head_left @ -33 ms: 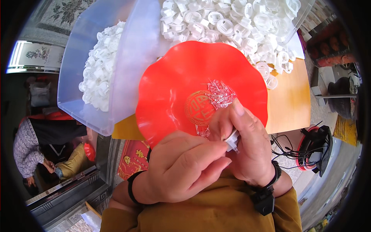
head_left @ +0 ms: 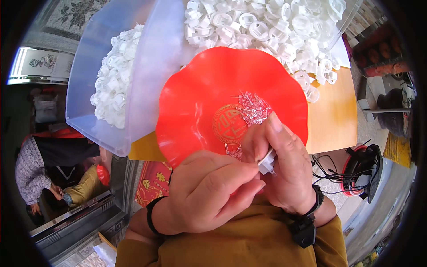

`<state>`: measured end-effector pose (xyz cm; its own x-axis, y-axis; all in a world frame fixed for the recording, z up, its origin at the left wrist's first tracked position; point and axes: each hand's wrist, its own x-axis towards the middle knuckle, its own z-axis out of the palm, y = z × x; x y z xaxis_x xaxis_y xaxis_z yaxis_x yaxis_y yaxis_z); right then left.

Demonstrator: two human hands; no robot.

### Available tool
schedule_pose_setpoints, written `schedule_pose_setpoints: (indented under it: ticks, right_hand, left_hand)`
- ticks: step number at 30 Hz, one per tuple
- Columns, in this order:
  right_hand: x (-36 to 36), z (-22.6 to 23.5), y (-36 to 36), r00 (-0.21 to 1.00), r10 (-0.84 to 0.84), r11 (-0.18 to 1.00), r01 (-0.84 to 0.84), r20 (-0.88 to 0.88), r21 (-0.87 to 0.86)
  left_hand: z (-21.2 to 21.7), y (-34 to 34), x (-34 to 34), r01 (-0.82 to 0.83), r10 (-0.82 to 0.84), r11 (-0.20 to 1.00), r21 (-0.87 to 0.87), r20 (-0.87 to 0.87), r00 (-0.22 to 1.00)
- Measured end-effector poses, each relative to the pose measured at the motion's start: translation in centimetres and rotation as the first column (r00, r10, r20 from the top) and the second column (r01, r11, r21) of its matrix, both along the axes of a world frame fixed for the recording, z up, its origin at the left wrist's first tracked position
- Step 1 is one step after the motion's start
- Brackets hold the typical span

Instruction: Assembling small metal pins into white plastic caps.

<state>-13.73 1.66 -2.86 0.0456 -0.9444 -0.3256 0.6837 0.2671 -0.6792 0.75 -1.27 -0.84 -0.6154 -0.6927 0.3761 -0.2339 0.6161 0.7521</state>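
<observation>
A clear plastic tub (head_left: 93,66) of white rings sat on the bench (head_left: 333,120); a red scalloped dish (head_left: 195,102) held clear diodes (head_left: 253,108); the left hand (head_left: 209,196) and right hand (head_left: 284,169) pinched together around a small white ring (head_left: 267,163) over the dish's near rim.

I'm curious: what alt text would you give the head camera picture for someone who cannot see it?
Two bare hands, left hand and right hand, pinch a small white plastic part over a wavy red plastic dish holding a heap of tiny clear wire-legged components. Behind it, clear tubs hold many white plastic rings.
</observation>
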Motion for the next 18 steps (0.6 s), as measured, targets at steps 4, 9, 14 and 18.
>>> schedule_pose_setpoints:
  ticks: [4, 9, 14, 18]
  right_hand:
    - [0.00, 0.26, -0.15, 0.998, -0.036, 0.999, 0.038, -0.056, 0.035]
    - [0.18, 0.06, -0.33, 0.992, -0.050, 0.998, 0.054, -0.118, 0.030]
    - [0.47, 0.05, -0.35, 0.993, -0.080, 0.997, 0.081, -0.089, 0.015]
    - [0.39, 0.11, -0.27, 0.989, -0.079, 0.995, 0.086, -0.123, 0.056]
  left_hand:
    - [0.04, -0.38, -0.11, 0.002, -0.003, 1.000, 0.018, 0.038, 0.999]
    - [-0.17, -0.63, -0.21, 0.007, -0.008, 1.000, 0.027, 0.040, 0.999]
    - [0.21, -0.60, -0.48, 0.001, -0.002, 1.000, 0.013, 0.077, 0.997]
    - [-0.41, -0.49, -0.57, 0.020, -0.016, 0.996, -0.085, 0.045, 0.999]
